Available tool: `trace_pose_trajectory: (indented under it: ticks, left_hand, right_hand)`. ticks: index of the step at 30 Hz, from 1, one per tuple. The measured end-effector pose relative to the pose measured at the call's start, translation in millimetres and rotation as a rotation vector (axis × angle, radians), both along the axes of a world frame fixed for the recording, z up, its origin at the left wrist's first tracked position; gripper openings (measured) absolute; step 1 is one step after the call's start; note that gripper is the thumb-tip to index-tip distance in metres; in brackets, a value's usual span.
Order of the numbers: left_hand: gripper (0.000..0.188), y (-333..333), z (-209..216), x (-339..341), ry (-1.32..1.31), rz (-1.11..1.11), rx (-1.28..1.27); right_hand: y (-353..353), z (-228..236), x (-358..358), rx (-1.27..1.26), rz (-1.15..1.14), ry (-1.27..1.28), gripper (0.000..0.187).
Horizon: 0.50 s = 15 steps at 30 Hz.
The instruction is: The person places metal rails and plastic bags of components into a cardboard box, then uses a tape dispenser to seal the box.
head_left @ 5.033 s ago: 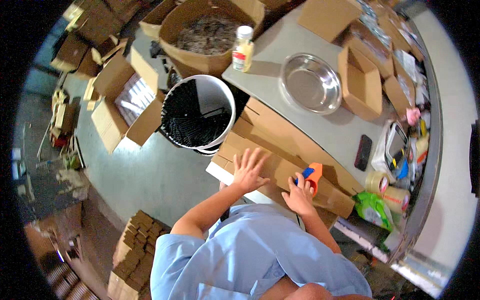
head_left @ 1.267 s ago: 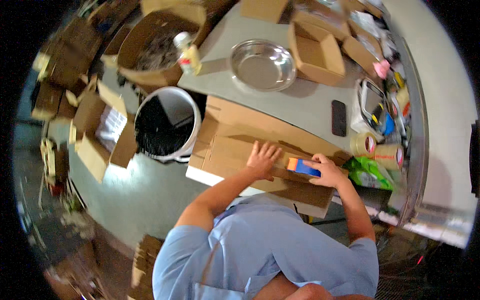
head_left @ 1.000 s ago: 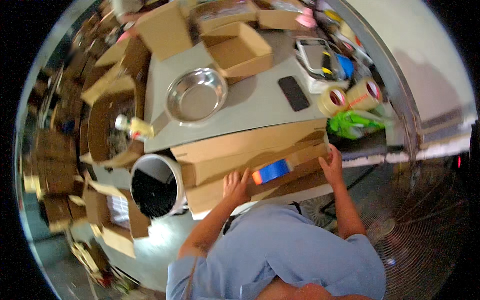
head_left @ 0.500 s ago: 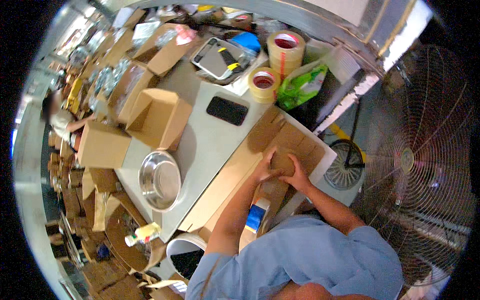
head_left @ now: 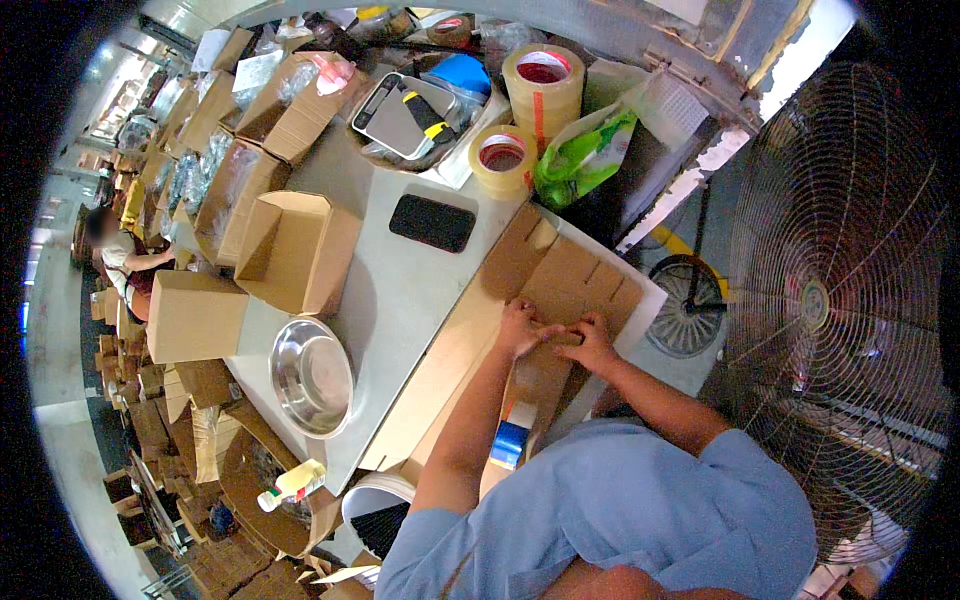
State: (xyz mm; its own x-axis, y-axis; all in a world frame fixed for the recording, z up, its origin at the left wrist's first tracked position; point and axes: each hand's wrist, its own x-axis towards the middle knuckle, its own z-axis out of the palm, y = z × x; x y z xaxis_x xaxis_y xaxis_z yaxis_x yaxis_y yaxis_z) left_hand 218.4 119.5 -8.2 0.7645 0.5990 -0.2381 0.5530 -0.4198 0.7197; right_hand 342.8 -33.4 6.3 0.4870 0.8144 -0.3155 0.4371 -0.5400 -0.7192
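Observation:
A flat brown cardboard sheet [head_left: 570,278] with slits along its far edge lies on the table in front of me. My left hand [head_left: 520,330] bends its fingers over a fold of the cardboard, thumb stretched toward the other hand. Close beside it, my right hand [head_left: 590,345] pinches the same fold with curled fingers. What lies under the fingertips is partly hidden. Near my left forearm, a blue and white object [head_left: 511,438] rests by the cardboard, close to my body; its kind is unclear.
A black phone [head_left: 432,222], a steel bowl [head_left: 312,378] and an open cardboard box [head_left: 290,255] stand on the table [head_left: 385,300]. Tape rolls [head_left: 503,160] and a tray with a yellow-black cutter [head_left: 428,118] are farther back. A large fan [head_left: 815,300] stands right; another person [head_left: 125,260] works far left.
My hands have gone from spread fingers on the cardboard to curled fingers gripping a fold. The whole view has shifted slightly.

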Motion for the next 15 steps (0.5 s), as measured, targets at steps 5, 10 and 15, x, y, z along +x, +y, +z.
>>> trace_pose_trajectory:
  ticks: [5, 10, 15]
  left_hand:
    - [0.05, 1.5, 13.1, 9.9, 0.09, 0.069, -0.108]
    - [0.039, 1.5, -0.8, 4.8, -0.128, 0.015, -0.401]
    - [0.032, -3.4, 43.9, 12.7, -0.124, 0.04, -0.513]
  right_hand:
    - [-5.5, 4.0, 14.2, 0.088, -0.254, 0.503, 0.039]
    - [5.8, 61.1, -8.0, 0.449, 0.157, 0.074, 0.038]
    - [16.1, 100.7, -87.9, 0.377, 1.108, 0.316, 0.042]
